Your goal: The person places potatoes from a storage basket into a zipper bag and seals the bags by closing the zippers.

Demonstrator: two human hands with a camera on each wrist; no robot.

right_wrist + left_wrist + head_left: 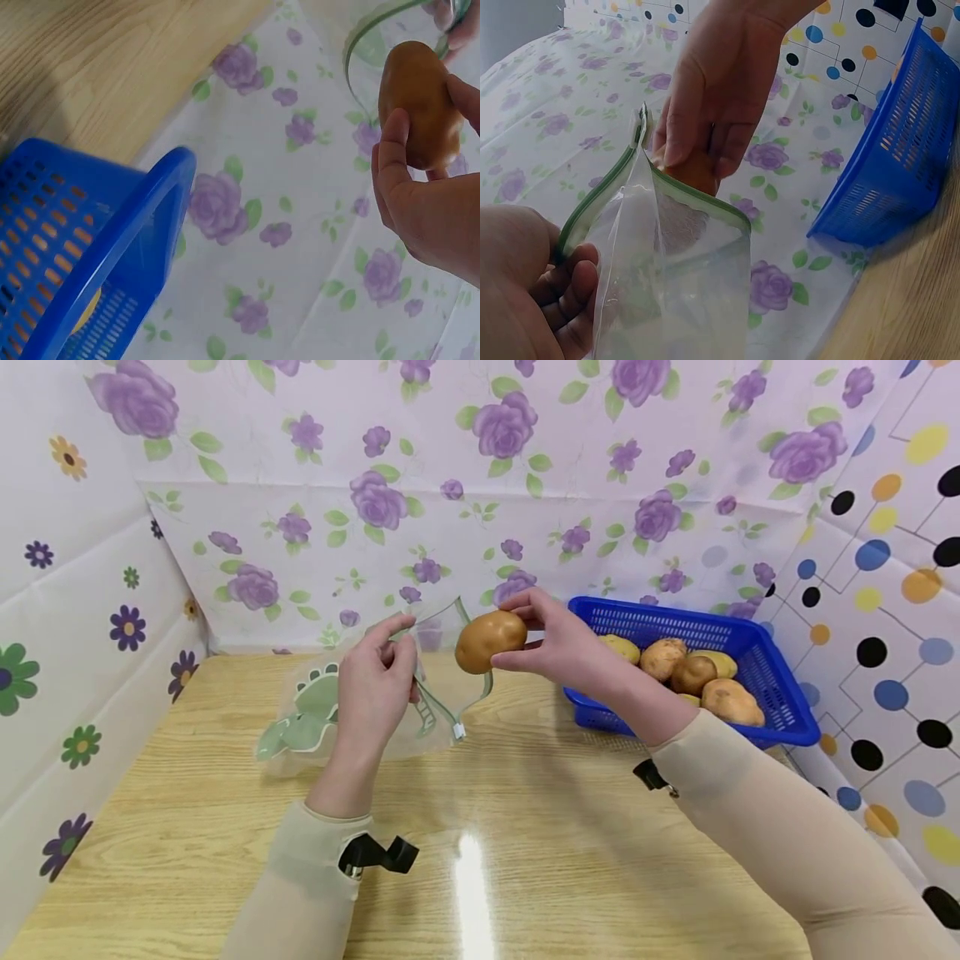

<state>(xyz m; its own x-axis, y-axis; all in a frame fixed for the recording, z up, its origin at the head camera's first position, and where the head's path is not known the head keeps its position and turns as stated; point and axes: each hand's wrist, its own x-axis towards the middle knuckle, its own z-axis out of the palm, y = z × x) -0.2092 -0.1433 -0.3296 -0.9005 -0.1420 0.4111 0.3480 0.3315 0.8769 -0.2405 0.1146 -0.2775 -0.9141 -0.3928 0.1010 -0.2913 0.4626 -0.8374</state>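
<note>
Between the thumb and fingers of my right hand (558, 639) is a brown potato (489, 642), held at the mouth of a clear zip bag (442, 739). My left hand (378, 681) pinches the bag's rim, and the mouth gapes toward the potato. The bag has a green zip strip (705, 199), a white slider (459, 732) and a green cartoon print (315, 700). From the left wrist, the potato (697, 171) is partly hidden behind the bag's rim. The right wrist view shows the potato (420, 105) gripped from its sides.
A blue perforated basket (795, 714) with several potatoes (663, 658) stands at the right of the wooden table (480, 827). Floral sheeting (420, 527) rises behind the table, and a dotted sheet (892, 610) lines the right side.
</note>
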